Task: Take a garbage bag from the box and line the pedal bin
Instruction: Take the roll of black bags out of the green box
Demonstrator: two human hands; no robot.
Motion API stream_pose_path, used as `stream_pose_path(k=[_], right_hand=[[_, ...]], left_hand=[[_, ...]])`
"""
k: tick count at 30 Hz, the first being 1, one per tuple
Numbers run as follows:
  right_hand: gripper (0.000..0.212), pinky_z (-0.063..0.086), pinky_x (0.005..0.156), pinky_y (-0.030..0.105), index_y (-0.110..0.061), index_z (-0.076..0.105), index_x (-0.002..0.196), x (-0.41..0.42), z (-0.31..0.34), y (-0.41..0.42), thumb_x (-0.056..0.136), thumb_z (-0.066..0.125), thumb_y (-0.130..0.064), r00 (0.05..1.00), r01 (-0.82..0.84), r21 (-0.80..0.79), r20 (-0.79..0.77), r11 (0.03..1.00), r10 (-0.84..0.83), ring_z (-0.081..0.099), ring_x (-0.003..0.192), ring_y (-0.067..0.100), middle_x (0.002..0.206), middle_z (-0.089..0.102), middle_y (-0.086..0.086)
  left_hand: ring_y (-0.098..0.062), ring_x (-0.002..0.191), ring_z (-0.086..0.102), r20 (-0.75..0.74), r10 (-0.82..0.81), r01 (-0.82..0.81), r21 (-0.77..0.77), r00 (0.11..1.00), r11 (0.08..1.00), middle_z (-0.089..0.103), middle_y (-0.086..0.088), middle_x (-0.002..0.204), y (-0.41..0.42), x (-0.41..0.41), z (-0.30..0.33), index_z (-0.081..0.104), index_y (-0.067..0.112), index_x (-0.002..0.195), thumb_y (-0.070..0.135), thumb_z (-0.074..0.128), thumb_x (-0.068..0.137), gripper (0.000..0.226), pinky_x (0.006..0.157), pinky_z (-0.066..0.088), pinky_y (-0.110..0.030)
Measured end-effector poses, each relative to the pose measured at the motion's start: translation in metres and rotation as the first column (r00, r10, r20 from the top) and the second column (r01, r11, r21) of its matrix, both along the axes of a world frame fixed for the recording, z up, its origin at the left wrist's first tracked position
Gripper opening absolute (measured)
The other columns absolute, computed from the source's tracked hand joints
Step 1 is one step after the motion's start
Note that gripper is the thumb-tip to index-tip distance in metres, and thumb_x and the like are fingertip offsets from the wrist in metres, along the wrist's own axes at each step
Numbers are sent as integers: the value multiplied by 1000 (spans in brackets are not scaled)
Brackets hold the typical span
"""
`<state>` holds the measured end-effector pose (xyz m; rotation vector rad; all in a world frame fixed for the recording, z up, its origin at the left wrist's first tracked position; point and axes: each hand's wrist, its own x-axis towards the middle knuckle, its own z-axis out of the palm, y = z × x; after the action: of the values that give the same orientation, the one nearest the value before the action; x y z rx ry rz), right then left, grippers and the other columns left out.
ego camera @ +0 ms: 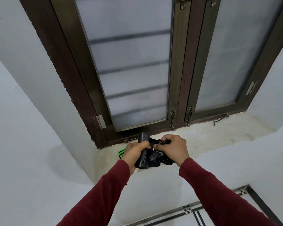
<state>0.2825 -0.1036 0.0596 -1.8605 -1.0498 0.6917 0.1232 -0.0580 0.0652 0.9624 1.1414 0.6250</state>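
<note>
My left hand (134, 152) is closed around a dark grey roll of garbage bags (143, 137), held upright over the window sill. My right hand (173, 148) grips a crumpled black garbage bag (153, 159) that hangs from the roll between both hands. A green box (121, 153) lies on the sill, mostly hidden behind my left hand. No pedal bin shows in view.
A pale stone window sill (211, 134) runs under a dark brown framed window (178, 79) with frosted panes. White walls flank the recess. A loose metal window hook (220, 120) lies on the sill at right. Tiled floor with dark border stripes (194, 209) shows at bottom right.
</note>
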Motion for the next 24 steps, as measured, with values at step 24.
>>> stream_pose_path(k=[24], right_hand=[[15, 54, 57, 23, -10, 79, 69, 4, -3, 4, 65, 90, -20, 933, 27, -22, -357, 999, -33, 69, 57, 16, 67, 75, 7]], left_hand=[[-35, 81, 67, 242, -46, 81, -134, 969, 988, 67, -24, 99, 0, 0, -6, 67, 0, 110, 11, 63, 61, 50, 74, 57, -42]])
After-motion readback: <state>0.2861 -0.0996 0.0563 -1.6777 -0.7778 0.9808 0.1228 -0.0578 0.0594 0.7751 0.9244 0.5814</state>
